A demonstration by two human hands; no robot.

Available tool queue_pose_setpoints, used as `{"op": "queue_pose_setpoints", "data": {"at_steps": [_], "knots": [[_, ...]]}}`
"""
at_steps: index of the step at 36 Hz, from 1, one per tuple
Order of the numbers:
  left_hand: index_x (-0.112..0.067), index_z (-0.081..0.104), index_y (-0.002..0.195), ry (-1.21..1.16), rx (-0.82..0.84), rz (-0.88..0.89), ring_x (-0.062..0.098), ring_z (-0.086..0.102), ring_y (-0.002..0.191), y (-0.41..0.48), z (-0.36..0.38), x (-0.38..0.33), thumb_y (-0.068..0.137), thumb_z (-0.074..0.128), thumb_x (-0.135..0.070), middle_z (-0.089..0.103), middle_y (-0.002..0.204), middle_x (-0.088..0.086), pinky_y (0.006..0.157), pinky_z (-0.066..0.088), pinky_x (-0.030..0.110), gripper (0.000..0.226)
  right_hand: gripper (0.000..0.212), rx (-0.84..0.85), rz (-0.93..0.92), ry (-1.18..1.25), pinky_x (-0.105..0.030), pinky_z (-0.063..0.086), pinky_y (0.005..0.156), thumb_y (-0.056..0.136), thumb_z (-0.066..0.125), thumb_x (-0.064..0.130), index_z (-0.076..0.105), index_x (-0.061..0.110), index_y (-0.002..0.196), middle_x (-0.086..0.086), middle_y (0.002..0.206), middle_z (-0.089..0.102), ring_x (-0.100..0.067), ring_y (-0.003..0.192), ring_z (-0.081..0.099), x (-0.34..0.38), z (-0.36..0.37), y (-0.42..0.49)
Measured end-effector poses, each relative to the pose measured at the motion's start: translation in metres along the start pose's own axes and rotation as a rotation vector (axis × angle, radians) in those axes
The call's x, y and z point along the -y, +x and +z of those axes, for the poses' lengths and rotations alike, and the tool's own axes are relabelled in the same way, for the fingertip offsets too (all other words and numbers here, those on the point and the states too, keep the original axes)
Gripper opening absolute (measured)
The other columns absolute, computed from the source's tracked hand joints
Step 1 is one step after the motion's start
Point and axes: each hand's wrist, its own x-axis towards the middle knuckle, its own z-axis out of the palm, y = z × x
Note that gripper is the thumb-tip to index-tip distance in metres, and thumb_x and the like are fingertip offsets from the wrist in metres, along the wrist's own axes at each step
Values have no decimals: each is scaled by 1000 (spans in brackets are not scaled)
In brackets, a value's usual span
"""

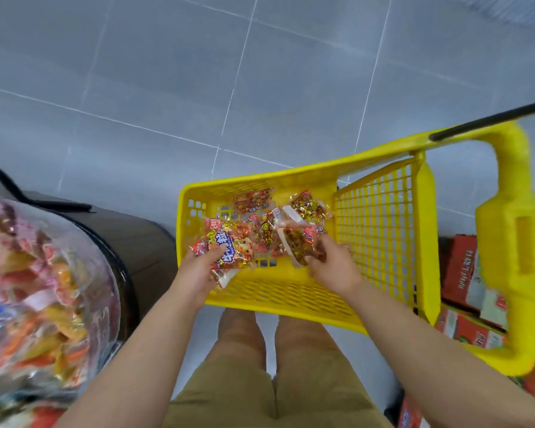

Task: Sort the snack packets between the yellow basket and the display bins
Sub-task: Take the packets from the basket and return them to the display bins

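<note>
I have both hands down in the yellow basket (260, 180): my left hand (198, 268) has its fingers (216, 251) curled round a red-and-gold snack packet (230, 253), and my right hand (334, 268) pinches a second packet (300, 240) by its near end, with loose packets (253, 199) lying just beyond the fingertips. I judge this the pick-up step, bound for the clear display bin (44, 288) well to the left of my left fingers. The next move calls for firm grips, a rise over the rim, then a swing left.
</note>
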Motion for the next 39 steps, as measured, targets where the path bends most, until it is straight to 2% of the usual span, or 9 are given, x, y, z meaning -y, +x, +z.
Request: {"op": "queue_pose_setpoints", "data": {"at_steps": [4,11,15,19,23,28,30,33,39], "knots": [[-10,53,130,92,153,30,37,64,107,-41,1,-29,90,62,-6,66,120,17,93,51,50,42,53,-102,-132,169,-17,41,79,87,62,12,46,25,135,10,107,59,-12,100,60,49,-20,-33],[-12,58,110,5,253,218,20,72,65,-121,-18,-64,90,57,-2,75,82,6,50,55,27,22,49,98,-454,306,-20,29,107,82,71,20,51,42,122,12,136,39,-2,129,33,146,-50,-87],[-14,57,110,-64,214,334,18,72,67,-161,-33,-65,86,63,-6,75,81,3,52,55,26,26,36,149,-565,302,5,20,94,89,62,21,54,40,117,13,134,39,4,127,34,181,-59,-107],[-14,59,115,-137,154,408,25,72,84,-200,-52,-49,69,71,-15,74,98,8,72,58,38,48,69,238,-576,123,-21,31,105,74,78,28,44,33,135,12,129,36,-4,119,38,205,-67,-122],[-16,61,114,-229,121,458,28,71,91,-230,-72,-26,66,73,-19,73,105,11,73,57,41,49,98,320,-672,-31,-18,22,102,61,85,38,30,35,143,17,130,26,-1,123,28,229,-60,-134],[-11,57,121,-358,29,517,26,71,91,-264,-98,3,70,70,-18,73,104,10,71,56,37,53,103,508,-697,54,-17,42,92,52,87,46,24,40,133,12,122,48,-2,107,53,255,-29,-152],[-8,55,126,-411,-23,526,28,69,96,-273,-111,16,70,70,-19,72,108,11,76,55,40,59,96,536,-680,36,-30,47,94,67,81,40,17,31,138,-2,119,57,-14,102,60,263,-7,-160],[-12,52,131,-514,-105,546,34,64,107,-285,-133,36,68,73,-19,69,115,12,94,50,51,67,67,553,-618,138,-17,51,69,86,65,25,25,11,139,1,91,63,-1,72,63,273,29,-177],[-13,48,132,-611,-304,590,24,67,96,-310,-191,73,62,77,-25,69,115,5,89,50,43,77,25,913,-316,327,-18,49,51,75,70,32,58,17,90,10,64,68,-3,54,63,297,89,-215]]}}
